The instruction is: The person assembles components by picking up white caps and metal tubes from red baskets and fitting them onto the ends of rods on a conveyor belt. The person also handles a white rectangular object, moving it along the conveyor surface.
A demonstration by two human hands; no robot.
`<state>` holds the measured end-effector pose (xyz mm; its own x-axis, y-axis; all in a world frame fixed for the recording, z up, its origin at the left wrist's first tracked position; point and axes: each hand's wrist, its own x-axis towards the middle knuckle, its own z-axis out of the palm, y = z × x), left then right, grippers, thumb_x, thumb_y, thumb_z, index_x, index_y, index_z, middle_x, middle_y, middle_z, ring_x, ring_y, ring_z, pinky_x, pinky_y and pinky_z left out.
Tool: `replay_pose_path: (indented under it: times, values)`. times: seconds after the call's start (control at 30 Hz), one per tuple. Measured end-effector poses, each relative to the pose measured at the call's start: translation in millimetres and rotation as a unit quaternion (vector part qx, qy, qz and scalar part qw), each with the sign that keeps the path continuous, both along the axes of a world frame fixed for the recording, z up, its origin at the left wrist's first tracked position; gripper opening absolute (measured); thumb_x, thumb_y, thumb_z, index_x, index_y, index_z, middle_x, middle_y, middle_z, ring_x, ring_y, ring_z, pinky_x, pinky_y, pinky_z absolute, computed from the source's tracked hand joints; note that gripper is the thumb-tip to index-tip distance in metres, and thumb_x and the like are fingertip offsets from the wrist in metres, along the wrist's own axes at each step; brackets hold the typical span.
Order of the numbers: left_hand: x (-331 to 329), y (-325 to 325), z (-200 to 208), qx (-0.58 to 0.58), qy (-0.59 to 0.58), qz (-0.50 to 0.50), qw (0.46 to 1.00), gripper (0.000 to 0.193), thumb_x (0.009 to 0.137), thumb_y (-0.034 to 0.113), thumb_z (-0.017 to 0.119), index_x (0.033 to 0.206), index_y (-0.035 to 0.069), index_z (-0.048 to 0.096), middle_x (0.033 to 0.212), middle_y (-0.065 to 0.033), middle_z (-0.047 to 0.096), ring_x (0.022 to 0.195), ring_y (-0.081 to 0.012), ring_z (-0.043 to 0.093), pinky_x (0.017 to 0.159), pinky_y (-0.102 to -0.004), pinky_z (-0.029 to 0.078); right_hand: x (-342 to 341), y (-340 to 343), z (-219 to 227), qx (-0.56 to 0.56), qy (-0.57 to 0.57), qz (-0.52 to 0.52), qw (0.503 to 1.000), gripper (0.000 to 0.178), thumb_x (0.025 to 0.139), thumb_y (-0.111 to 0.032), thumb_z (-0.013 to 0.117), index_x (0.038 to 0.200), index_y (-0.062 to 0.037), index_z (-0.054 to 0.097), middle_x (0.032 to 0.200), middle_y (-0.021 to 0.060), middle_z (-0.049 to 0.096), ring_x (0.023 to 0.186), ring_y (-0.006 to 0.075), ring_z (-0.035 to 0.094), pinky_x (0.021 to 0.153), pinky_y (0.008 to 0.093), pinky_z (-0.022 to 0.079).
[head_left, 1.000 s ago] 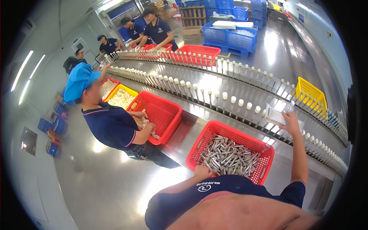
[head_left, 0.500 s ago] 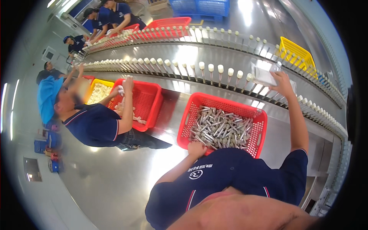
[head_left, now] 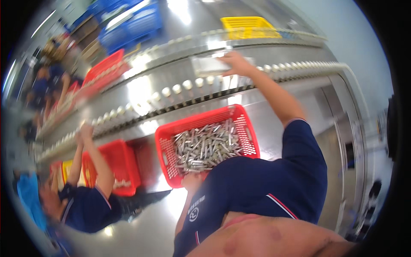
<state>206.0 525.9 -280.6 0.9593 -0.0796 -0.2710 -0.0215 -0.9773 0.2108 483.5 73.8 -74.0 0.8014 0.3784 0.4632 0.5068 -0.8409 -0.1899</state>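
My left hand (head_left: pixel 192 180) is at the near left rim of a red plastic basket (head_left: pixel 249 139), its fingers curled over the edge and partly hidden. Inside lies a loose heap of short metal pieces (head_left: pixel 205 145), silvery shafts with dull heads. My right arm is stretched out over the conveyor line. At its end, my right hand (head_left: pixel 236 64) grips the right side of a clear, whitish box-like container (head_left: pixel 209 66), thumb and fingers at its edge; motion blurs the details. The container stands over the row of white-tipped upright pins (head_left: pixel 187 85).
At left a co-worker in a blue cap (head_left: pixel 31 199) reaches to the pins beside another red basket (head_left: pixel 128 171). Beyond the line are a yellow basket (head_left: pixel 250 22), a red basket (head_left: pixel 102 70) and blue crates (head_left: pixel 130 28). More people, blurred, stand at the far left.
My view has swung to the right, so the scene sits further left and blurs. My right hand stays at the clear container, my left at the basket rim. The co-worker's hands have moved to the pins.
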Motion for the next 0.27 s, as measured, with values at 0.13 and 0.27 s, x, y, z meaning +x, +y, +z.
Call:
replay_pose_path:
  times: [0.13,0.27]
  values:
    - [-3,4,-3,0.000,-0.027,-0.005,1.000,0.031,0.072,0.037,0.053,0.088,0.018,0.071,0.081,-0.0070,0.069,0.081,-0.0292,0.065,0.071,-0.0479,0.044,5,7,-26,-0.089,0.057,0.019,0.994,0.078,0.060,-0.049,0.079,0.126,-0.0135,0.059,0.106,0.0115,0.061,0.099,0.0298,0.054,0.090,0.0392,0.039]
    - [-3,1,-3,-0.023,-0.049,-0.010,0.999,0.032,0.072,0.039,0.053,0.089,0.019,0.072,0.085,-0.0074,0.070,0.080,-0.0295,0.065,0.070,-0.0470,0.045,-2,15,-10,-0.075,0.055,-0.009,0.996,0.083,0.061,-0.052,0.078,0.132,-0.0152,0.054,0.112,0.0117,0.060,0.104,0.0279,0.052,0.094,0.0383,0.037]
